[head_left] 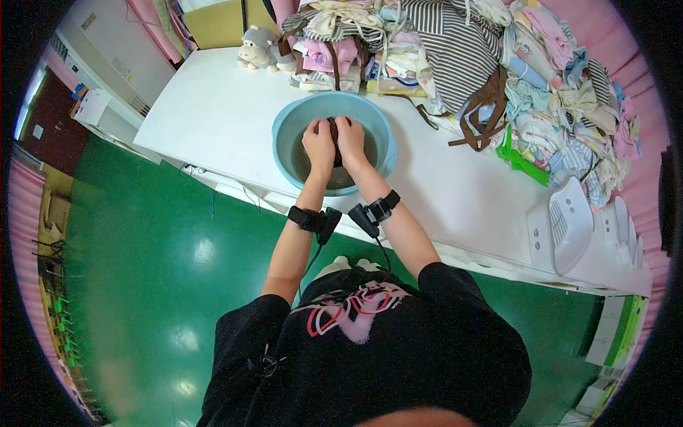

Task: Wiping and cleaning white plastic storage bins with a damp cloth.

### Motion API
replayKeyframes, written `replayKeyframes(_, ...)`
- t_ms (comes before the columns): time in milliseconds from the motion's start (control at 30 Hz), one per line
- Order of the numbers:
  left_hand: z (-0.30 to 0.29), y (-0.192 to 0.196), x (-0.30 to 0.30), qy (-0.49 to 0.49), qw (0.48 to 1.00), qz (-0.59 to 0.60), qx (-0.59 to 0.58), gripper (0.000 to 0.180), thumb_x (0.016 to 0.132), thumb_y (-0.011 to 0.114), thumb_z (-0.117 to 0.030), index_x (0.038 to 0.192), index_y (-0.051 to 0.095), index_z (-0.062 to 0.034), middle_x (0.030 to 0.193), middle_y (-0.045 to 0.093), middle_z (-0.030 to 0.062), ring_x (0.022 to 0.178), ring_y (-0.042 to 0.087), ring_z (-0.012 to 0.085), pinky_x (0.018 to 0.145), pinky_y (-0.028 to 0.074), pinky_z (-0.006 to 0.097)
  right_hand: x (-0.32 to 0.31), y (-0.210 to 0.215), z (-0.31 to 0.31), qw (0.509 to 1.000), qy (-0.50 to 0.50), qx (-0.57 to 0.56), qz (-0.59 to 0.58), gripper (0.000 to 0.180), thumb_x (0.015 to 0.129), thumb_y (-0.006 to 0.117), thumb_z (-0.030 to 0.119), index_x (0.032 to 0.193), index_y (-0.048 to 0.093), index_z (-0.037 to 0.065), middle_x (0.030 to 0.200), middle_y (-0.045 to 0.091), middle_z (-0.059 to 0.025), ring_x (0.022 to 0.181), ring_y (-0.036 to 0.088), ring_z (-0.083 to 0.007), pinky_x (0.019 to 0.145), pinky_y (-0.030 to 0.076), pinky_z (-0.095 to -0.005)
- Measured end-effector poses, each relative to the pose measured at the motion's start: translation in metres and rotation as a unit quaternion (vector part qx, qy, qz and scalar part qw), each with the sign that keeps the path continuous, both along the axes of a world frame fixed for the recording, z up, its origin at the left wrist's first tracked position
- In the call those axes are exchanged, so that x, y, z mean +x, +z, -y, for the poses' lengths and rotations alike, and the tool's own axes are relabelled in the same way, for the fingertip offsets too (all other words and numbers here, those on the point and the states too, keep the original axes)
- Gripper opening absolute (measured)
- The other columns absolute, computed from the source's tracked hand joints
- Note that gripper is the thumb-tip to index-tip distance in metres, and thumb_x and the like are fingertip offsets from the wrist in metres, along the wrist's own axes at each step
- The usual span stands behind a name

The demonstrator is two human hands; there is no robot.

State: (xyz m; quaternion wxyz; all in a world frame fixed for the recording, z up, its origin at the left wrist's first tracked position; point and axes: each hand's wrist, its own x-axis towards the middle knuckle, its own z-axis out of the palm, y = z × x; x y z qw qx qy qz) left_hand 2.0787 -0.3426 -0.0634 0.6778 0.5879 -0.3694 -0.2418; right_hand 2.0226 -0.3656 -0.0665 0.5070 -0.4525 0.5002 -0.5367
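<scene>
A light blue basin (282,146) stands near the front edge of the white table, with murky brownish water (331,180) in it. Over the water, my left hand (319,146) and my right hand (349,141) are side by side, their fingers closed around a dark brown cloth (336,151). Much of the cloth is hidden by my hands, and its full shape cannot be made out. Both wrists carry black straps with small devices.
Heaped clothes (398,50) and a striped apron (462,60) cover the table's back. A grey plush toy (259,50) sits at the back left. Rightward lie a green plastic thing (523,161) and a white ridged washboard (571,226). The white table (213,107) borders the green floor (156,242).
</scene>
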Motion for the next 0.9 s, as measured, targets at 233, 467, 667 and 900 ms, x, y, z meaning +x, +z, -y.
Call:
replayKeyframes(233, 0.000, -0.014, 0.003, -0.051, 0.997, -0.050, 0.043, 0.026, 0.076, 0.045, -0.016, 0.080, 0.056, 0.0072, 0.069, 0.056, 0.0093, 0.064, 0.048, 0.0150, 0.060, 0.038, 0.028, -0.003, -0.005, -0.001, 0.999, 0.001, 0.004, -0.054, 0.030, 0.074, 0.042, 0.023, 0.075, 0.057, -0.003, 0.073, 0.057, -0.0210, 0.072, 0.055, -0.0338, 0.065, 0.041, -0.0393)
replayKeyframes(467, -0.003, 0.007, -0.015, 0.000, 0.999, -0.044, 0.001, 0.042, 0.080, 0.049, -0.035, 0.097, 0.047, 0.0038, 0.092, 0.054, 0.0141, 0.086, 0.050, 0.0203, 0.077, 0.038, 0.028, -0.009, 0.011, 0.009, 0.980, -0.029, -0.078, -0.181, 0.044, 0.083, 0.036, 0.040, 0.078, 0.053, 0.000, 0.074, 0.056, -0.0225, 0.074, 0.052, -0.0391, 0.066, 0.040, -0.0425)
replayKeyframes(667, 0.005, -0.006, 0.009, -0.053, 0.997, 0.006, 0.055, 0.044, 0.072, 0.053, -0.037, 0.089, 0.054, 0.0031, 0.085, 0.058, 0.0196, 0.080, 0.056, 0.0274, 0.073, 0.041, 0.033, 0.002, 0.013, -0.010, 0.997, -0.018, -0.044, -0.060, 0.045, 0.080, 0.043, 0.043, 0.077, 0.053, -0.001, 0.076, 0.057, -0.0201, 0.075, 0.054, -0.0345, 0.066, 0.041, -0.0383)
replayKeyframes(900, -0.005, 0.013, 0.002, -0.065, 0.993, 0.068, 0.069, 0.028, 0.072, 0.049, -0.020, 0.080, 0.058, 0.0052, 0.072, 0.059, 0.0192, 0.066, 0.057, 0.0249, 0.066, 0.043, 0.032, -0.003, 0.003, -0.002, 0.991, -0.055, -0.076, -0.091, 0.032, 0.076, 0.046, 0.027, 0.073, 0.058, -0.002, 0.074, 0.057, -0.0215, 0.072, 0.054, -0.0373, 0.066, 0.041, -0.0403)
